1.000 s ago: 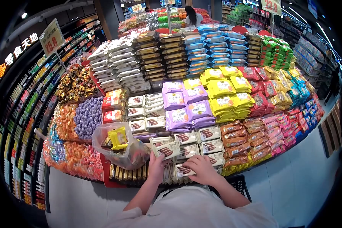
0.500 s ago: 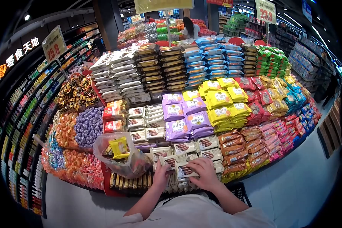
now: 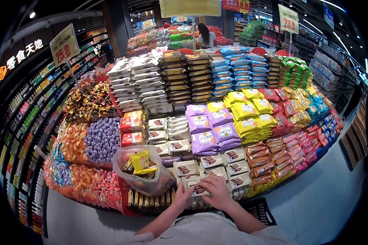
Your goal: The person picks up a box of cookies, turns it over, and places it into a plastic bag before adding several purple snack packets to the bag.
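Observation:
Near the front edge of the display, my left hand [image 3: 181, 197] grips the left side of a white packet [image 3: 199, 190] with brown sticks printed on it. From the right, my right hand [image 3: 217, 192] has its bent fingers over the same packet. Rows of similar white packets [image 3: 212, 160] lie just beyond and to the right of my hands. A clear plastic bag [image 3: 145, 184] stands left of my left hand, with a yellow packet [image 3: 141, 162] and dark-wrapped pieces inside.
Purple packets [image 3: 203, 138] and yellow packets [image 3: 246, 109] are stacked behind. Brown packets [image 3: 259, 161] lie to the right, wrapped candies [image 3: 102, 139] to the left. A black basket [image 3: 262, 210] sits below the display. A person [image 3: 205, 37] is in the background.
The view has shifted, so the display appears further right. My hands have come closer together, and the packet between them sits lower over the front stack.

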{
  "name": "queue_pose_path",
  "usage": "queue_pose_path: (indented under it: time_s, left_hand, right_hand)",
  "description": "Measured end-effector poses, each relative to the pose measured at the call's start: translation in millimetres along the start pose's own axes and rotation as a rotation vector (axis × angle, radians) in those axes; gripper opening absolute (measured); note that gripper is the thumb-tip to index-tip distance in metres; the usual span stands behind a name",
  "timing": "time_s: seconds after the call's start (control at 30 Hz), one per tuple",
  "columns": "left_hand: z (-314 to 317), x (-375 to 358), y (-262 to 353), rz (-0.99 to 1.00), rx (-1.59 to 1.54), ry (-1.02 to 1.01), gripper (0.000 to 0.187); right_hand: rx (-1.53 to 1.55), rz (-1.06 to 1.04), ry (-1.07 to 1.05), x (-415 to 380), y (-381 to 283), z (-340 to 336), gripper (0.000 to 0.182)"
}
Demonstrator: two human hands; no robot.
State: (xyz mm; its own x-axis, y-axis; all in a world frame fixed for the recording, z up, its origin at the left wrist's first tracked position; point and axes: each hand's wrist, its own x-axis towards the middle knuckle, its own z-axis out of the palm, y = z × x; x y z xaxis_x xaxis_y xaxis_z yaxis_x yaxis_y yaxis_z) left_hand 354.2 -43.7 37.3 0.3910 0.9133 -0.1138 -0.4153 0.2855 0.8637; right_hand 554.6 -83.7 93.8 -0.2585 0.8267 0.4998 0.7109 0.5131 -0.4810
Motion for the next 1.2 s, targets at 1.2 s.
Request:
queue_pose_path:
  time_s: [1.2]
  left_hand:
    - [-127.2, -69.0, 39.1, -0.378, 0.029, -0.265, 0.060]
  right_hand:
    - [-0.149, 0.337, -0.203, 16.3, -147.0, 87.7, 0.086]
